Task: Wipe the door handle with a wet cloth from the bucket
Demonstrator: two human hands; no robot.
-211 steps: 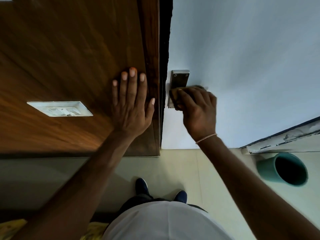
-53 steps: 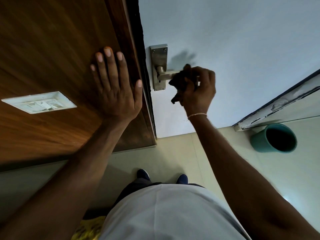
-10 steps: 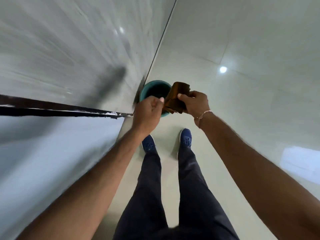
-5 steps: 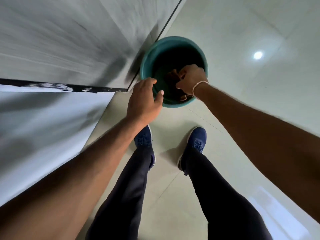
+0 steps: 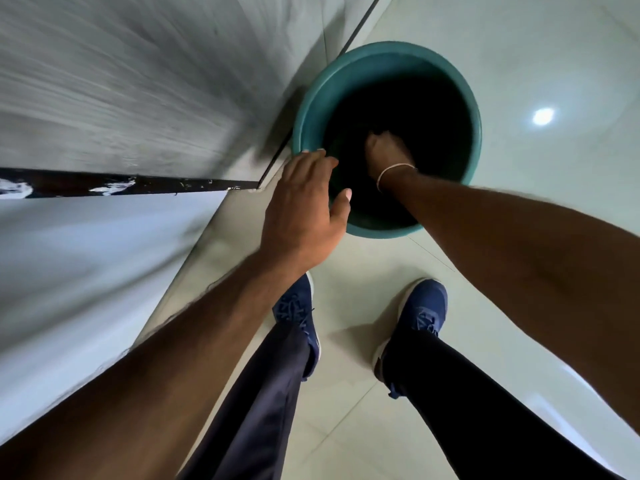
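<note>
A teal bucket [image 5: 472, 98] stands on the tiled floor against the wall, its inside very dark. My right hand [image 5: 384, 152] reaches deep into it, past the wrist with a thin bracelet; its fingers are lost in the dark. The brown cloth cannot be made out in there. My left hand [image 5: 304, 209] hovers at the bucket's near left rim, fingers spread, holding nothing. The door handle is out of view.
A grey wall [image 5: 138, 81] runs along the left, with a dark strip [image 5: 121, 183] and a pale panel below it. My two blue shoes [image 5: 422, 313] stand on the pale floor tiles just short of the bucket.
I have leaned closer to the bucket. My right hand has sunk deeper inside with the cloth, which no longer shows. My left hand stays by the rim.
</note>
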